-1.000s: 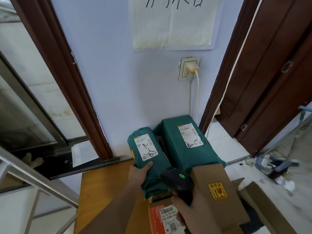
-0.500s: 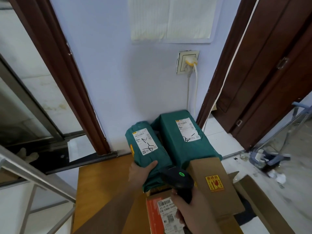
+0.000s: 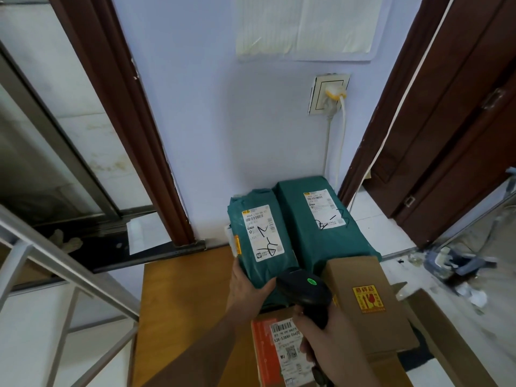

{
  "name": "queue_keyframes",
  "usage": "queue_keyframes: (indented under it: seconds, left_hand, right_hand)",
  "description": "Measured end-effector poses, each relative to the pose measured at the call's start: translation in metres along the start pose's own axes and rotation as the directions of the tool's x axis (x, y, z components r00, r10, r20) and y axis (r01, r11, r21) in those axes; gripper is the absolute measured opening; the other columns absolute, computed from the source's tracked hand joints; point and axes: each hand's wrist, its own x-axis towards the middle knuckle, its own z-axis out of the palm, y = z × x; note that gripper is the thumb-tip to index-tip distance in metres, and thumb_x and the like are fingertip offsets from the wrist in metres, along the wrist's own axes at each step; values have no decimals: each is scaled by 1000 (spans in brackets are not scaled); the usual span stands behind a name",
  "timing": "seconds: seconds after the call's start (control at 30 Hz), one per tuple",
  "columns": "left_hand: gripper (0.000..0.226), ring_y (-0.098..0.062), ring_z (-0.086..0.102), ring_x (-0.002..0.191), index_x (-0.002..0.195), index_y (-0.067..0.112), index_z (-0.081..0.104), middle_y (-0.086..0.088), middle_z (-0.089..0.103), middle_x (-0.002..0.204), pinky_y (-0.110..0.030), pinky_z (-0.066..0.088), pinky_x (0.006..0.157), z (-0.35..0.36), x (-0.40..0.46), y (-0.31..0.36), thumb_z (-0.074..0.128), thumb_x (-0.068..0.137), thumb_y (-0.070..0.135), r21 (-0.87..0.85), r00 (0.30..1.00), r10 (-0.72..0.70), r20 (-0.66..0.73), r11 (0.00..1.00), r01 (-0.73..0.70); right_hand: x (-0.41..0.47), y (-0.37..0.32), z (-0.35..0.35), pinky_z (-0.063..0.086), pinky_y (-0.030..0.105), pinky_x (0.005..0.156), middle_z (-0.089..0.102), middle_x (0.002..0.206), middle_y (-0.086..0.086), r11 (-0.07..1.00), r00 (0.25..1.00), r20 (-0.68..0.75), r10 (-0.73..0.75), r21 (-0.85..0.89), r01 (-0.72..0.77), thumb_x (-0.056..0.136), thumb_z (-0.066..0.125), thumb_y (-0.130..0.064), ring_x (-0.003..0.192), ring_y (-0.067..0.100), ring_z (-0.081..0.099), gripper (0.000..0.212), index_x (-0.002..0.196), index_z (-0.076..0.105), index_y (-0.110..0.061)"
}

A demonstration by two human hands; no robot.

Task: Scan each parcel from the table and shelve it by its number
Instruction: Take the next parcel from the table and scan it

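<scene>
Nearest the camera, the right hand [image 3: 333, 350] is wrapped round the grip of a black handheld barcode scanner [image 3: 305, 293], whose head shows a lit green dot and points away toward the wall. Under that hand lie an orange flat box with a white barcode label [image 3: 275, 351] and, to its right, a brown cardboard box with a yellow fragile sticker [image 3: 365, 300], both on the orange-brown wooden worktop [image 3: 184, 303].

Just beyond, the left hand [image 3: 247, 286] grips the near end of the smaller dark green plastic-wrapped parcel [image 3: 261, 241], thumb on top and fingers hidden beneath. This parcel's long axis runs away from the person, its white label [image 3: 264, 233] facing up, directly ahead of the scanner head and slightly left of it. The scan likely turns on lining that head with the label.

Touching its right side lies a larger dark green plastic-wrapped parcel [image 3: 321, 219], against the pale blue wall [image 3: 223, 121].
</scene>
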Motion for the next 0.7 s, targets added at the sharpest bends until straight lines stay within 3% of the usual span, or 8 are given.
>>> queue_keyframes:
  seconds: [0.07,0.23,0.33,0.4,0.7]
  left_hand:
    - [131,-22,40,147,160,41,4,1,37,160,-55,45,116,2,-5,-4,83,62,77,-12,1000,-5,26,1000,5]
    - [143,-20,28,152,163,28,1,1,27,164,-49,36,122,4,-15,-5,86,58,76,-18,999,18,29,1000,-18]
    - [146,-18,31,150,163,30,1,4,27,163,-46,40,121,2,-17,-3,89,55,74,-37,999,30,43,999,-29]
    - [143,-17,38,147,160,37,4,5,30,162,-46,45,117,0,-17,-1,89,53,76,-60,999,40,36,997,-38]
    - [123,-13,46,129,161,33,8,9,33,144,-36,49,103,-1,-31,10,81,69,71,-40,994,111,1,993,-111]
  right_hand:
    - [0,1,0,50,27,52,64,54,7,1000,1000,9,-13,-4,13,89,69,-20,45,13,60,10,96,62,-21]
    - [0,3,0,50,30,53,63,53,7,1000,1000,20,-16,-9,17,90,69,-18,44,15,60,9,96,62,-17]
    - [-1,4,1,49,28,51,63,53,7,999,1000,9,-27,-18,27,90,68,-19,44,13,59,9,96,62,-18]
    - [-2,4,1,48,26,49,64,54,7,999,999,-6,-43,-34,42,90,68,-21,43,12,59,9,95,61,-21]
    - [-11,2,6,47,24,49,63,54,6,998,999,-4,-54,-44,53,90,69,-24,44,12,59,9,95,62,-20]
